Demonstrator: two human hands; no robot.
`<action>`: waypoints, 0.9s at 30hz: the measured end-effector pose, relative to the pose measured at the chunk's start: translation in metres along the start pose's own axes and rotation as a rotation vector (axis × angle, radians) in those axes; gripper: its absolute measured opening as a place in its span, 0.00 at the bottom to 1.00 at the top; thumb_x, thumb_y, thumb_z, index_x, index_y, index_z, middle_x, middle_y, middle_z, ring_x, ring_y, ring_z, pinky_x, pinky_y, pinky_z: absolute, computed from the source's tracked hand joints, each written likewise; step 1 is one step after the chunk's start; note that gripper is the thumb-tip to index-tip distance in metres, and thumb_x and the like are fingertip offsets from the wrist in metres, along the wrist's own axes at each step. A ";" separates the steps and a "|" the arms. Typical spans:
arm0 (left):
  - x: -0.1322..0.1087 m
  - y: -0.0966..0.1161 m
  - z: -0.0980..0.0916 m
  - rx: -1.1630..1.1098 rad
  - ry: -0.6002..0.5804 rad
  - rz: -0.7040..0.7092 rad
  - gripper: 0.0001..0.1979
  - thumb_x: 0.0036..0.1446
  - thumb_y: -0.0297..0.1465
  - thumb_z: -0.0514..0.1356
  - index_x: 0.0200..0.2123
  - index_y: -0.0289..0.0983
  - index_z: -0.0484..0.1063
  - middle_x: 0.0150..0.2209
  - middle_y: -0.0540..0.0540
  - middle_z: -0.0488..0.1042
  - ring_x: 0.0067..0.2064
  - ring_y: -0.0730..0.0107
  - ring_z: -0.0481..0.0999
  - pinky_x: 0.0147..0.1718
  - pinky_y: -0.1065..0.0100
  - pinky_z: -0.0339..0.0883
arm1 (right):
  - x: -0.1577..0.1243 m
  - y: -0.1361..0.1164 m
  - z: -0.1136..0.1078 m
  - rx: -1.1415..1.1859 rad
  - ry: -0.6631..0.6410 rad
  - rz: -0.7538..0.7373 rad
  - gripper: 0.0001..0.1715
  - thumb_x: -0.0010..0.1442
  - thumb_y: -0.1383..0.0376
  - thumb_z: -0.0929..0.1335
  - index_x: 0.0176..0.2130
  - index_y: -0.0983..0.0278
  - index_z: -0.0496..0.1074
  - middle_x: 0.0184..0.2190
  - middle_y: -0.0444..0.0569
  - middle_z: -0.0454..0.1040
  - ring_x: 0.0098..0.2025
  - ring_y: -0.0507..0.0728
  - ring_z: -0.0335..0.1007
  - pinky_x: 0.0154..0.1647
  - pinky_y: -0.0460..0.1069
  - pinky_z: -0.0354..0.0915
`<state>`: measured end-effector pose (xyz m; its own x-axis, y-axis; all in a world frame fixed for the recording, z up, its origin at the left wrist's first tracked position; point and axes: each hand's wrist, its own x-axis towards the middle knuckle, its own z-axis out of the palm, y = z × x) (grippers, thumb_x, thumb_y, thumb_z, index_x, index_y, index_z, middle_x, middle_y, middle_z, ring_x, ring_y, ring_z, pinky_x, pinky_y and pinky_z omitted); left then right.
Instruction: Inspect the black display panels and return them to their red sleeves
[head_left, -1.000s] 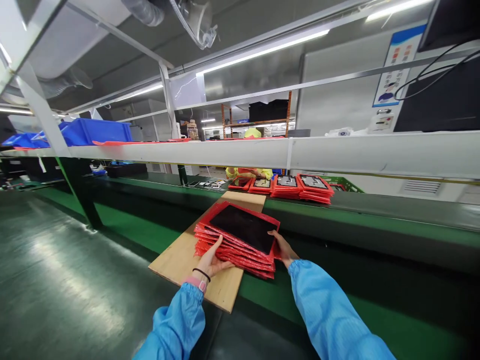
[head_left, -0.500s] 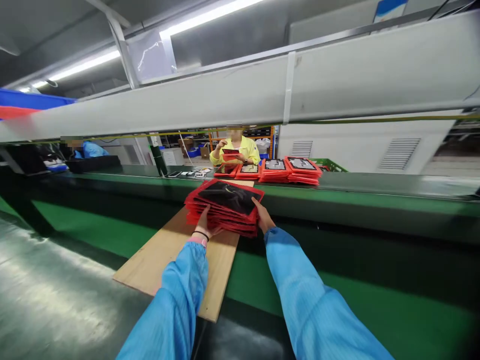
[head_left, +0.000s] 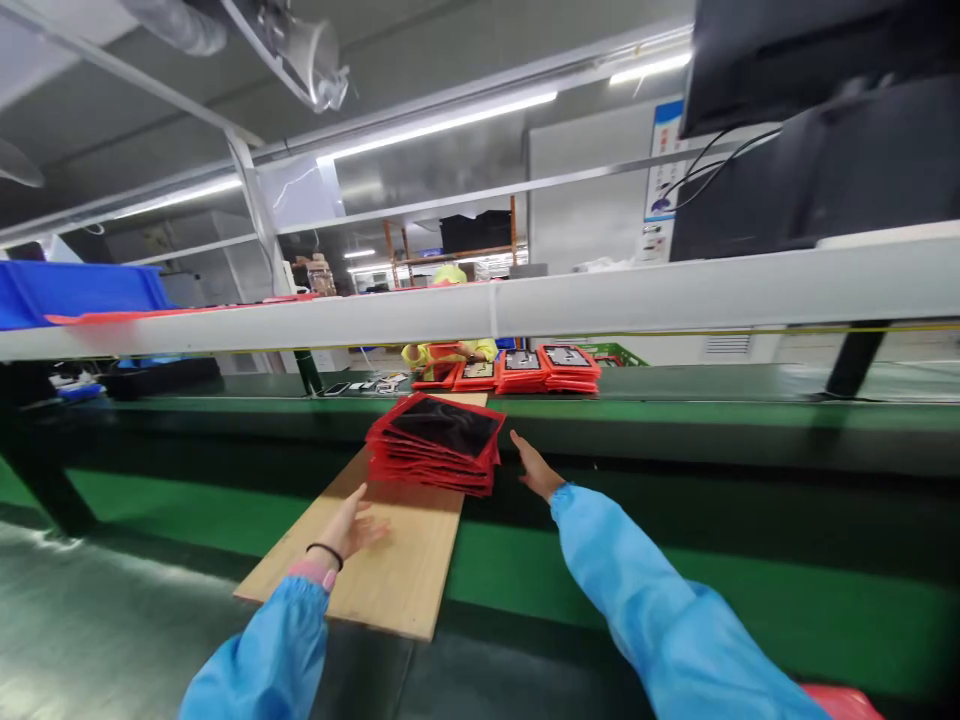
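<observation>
A stack of red pouches with a dark panel on top [head_left: 435,445] rests on the far end of a wooden board [head_left: 375,570]. My left hand [head_left: 351,528] hovers over the board, a little short of the stack, fingers spread and empty. To the right of the stack my right hand [head_left: 534,468] is stretched out flat, close to its edge but not touching it. Both arms wear light blue sleeves.
The board lies across a green conveyor [head_left: 675,440]. Further red pouch stacks [head_left: 547,368] sit on the far side, where a person in yellow [head_left: 450,350] works. A white shelf rail [head_left: 525,300] runs overhead, with blue bins [head_left: 75,290] at the left and a dark monitor [head_left: 817,120] at the right.
Both hands gripped the sides of the red stack and pushed it further along the board. Now they have let go and drawn back, left hand nearer to me.
</observation>
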<state>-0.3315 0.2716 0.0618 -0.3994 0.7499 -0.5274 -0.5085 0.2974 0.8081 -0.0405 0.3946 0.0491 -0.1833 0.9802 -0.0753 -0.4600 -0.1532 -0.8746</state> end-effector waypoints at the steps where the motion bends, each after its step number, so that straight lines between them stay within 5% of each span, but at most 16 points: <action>1: -0.013 -0.004 -0.006 0.007 -0.008 -0.001 0.20 0.59 0.37 0.58 0.53 0.36 0.63 0.50 0.41 0.68 0.43 0.62 0.73 0.37 0.59 0.72 | -0.018 -0.011 -0.009 -0.037 0.044 0.002 0.18 0.63 0.61 0.66 0.52 0.64 0.66 0.51 0.52 0.69 0.47 0.59 0.70 0.45 0.58 0.69; 4: -0.053 -0.021 -0.008 0.027 -0.052 0.038 0.19 0.61 0.35 0.56 0.54 0.37 0.61 0.49 0.41 0.67 0.40 0.65 0.73 0.33 0.63 0.72 | -0.087 -0.048 -0.046 -0.153 0.160 0.017 0.17 0.64 0.61 0.66 0.52 0.64 0.66 0.51 0.52 0.69 0.47 0.59 0.70 0.46 0.58 0.69; 7: -0.101 -0.057 0.009 0.085 -0.200 0.112 0.15 0.63 0.32 0.53 0.52 0.35 0.62 0.45 0.43 0.70 0.38 0.67 0.74 0.33 0.64 0.72 | -0.181 -0.081 -0.097 -0.257 0.221 0.029 0.16 0.63 0.62 0.66 0.51 0.64 0.67 0.51 0.52 0.69 0.47 0.59 0.70 0.46 0.58 0.69; 10: -0.163 -0.120 0.034 0.229 -0.496 0.098 0.08 0.59 0.30 0.57 0.42 0.33 0.68 0.34 0.47 0.73 0.31 0.71 0.74 0.31 0.65 0.71 | -0.290 -0.101 -0.150 -0.351 0.242 0.019 0.12 0.62 0.65 0.67 0.46 0.66 0.70 0.48 0.51 0.71 0.46 0.58 0.70 0.45 0.57 0.69; 13: -0.226 -0.192 0.053 0.431 -0.769 -0.012 0.09 0.47 0.30 0.67 0.28 0.32 0.71 0.22 0.48 0.71 0.20 0.73 0.69 0.21 0.70 0.66 | -0.389 -0.101 -0.189 -0.421 0.262 0.064 0.09 0.51 0.73 0.71 0.36 0.68 0.75 0.35 0.48 0.77 0.35 0.54 0.72 0.36 0.48 0.68; 16: -0.268 -0.247 0.064 0.560 -0.857 -0.079 0.12 0.38 0.31 0.70 0.24 0.33 0.70 0.22 0.48 0.72 0.23 0.74 0.71 0.25 0.71 0.68 | -0.457 -0.083 -0.209 -0.442 0.276 0.152 0.07 0.41 0.72 0.72 0.27 0.69 0.76 0.22 0.47 0.76 0.24 0.52 0.71 0.27 0.46 0.65; 20: -0.285 -0.280 0.072 0.700 -0.785 -0.080 0.10 0.45 0.27 0.67 0.24 0.35 0.66 0.19 0.56 0.67 0.22 0.78 0.70 0.27 0.72 0.67 | -0.493 -0.050 -0.220 -0.403 0.318 0.227 0.12 0.33 0.72 0.71 0.25 0.68 0.74 0.23 0.45 0.74 0.24 0.52 0.71 0.27 0.47 0.66; 27: -0.292 -0.282 0.080 0.956 -0.673 -0.013 0.10 0.59 0.30 0.59 0.26 0.34 0.64 0.20 0.57 0.65 0.20 0.79 0.67 0.20 0.74 0.64 | -0.488 -0.032 -0.224 -0.271 0.237 0.244 0.17 0.34 0.70 0.70 0.31 0.67 0.73 0.27 0.43 0.72 0.26 0.47 0.68 0.26 0.42 0.62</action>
<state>-0.0108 0.0156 0.0091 0.2318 0.8202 -0.5230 0.3860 0.4160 0.8234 0.2581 -0.0512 0.0063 -0.0395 0.9259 -0.3756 -0.1771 -0.3764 -0.9094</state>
